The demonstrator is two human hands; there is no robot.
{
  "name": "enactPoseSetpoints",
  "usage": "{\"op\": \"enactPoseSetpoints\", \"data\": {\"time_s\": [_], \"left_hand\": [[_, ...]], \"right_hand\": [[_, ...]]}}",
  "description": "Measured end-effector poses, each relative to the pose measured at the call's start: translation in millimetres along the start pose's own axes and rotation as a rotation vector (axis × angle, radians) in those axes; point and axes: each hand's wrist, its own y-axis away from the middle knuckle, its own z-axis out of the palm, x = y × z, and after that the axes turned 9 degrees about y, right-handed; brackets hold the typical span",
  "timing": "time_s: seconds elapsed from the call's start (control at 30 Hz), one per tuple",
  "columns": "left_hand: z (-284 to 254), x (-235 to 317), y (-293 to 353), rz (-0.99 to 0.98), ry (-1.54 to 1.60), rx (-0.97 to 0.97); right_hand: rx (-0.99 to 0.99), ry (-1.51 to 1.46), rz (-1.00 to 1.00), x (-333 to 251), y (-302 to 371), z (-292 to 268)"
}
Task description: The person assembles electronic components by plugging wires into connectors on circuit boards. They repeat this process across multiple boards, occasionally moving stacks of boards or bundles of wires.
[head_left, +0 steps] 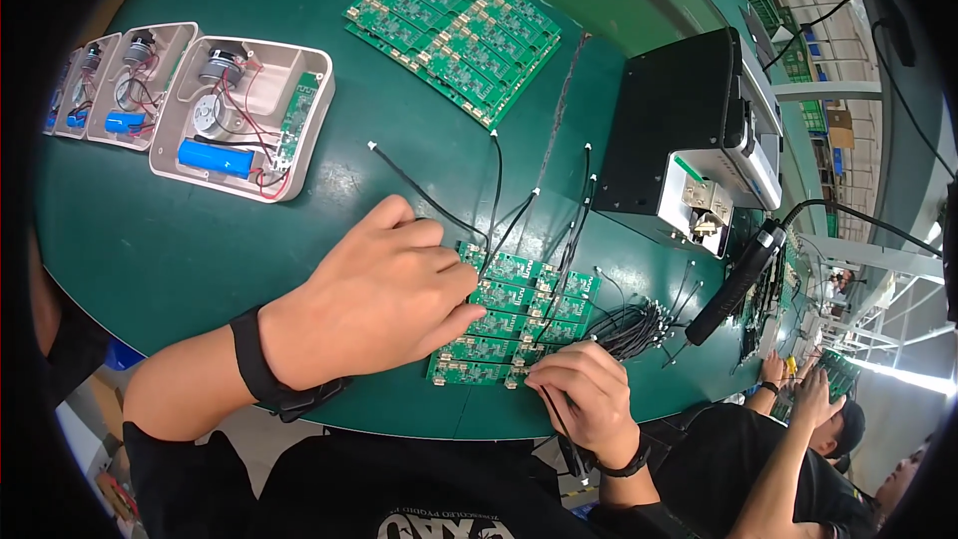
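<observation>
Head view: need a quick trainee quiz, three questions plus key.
1. True or false: the loose black cable pile lies to the right of the near circuit board panel.
2. What colour is the cylinder in the rightmost open casing? A) red B) blue C) yellow
3. Fill in: the person's ____ hand is closer to that casing.

Key: 1. True. 2. B. 3. Left hand.

The green worktop [150, 269] is occupied by rectangular green circuit boards [459, 28], pale plastic housings [274, 90], black cables [639, 329] and a black machine [667, 115].
</observation>
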Motion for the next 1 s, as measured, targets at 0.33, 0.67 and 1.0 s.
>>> {"op": "enactPoseSetpoints", "data": {"time_s": [0.33, 0.67, 1.0], "left_hand": [[7.0, 0.3, -1.2, -0.006, 0.054, 0.044], [0.9, 3.3, -6.1, -0.023, 0.060, 0.021], [-2.3, 6.9, -6.7, -0.063, 0.060, -0.040]], "right_hand": [[-0.046, -0.039, 0.123, -5.7, -10.5, -5.4], [-0.267, -0.031, 0.289, -6.2, -35.2, -21.3], [-0.015, -0.004, 0.195, 13.2, -16.9, -37.1]]}}
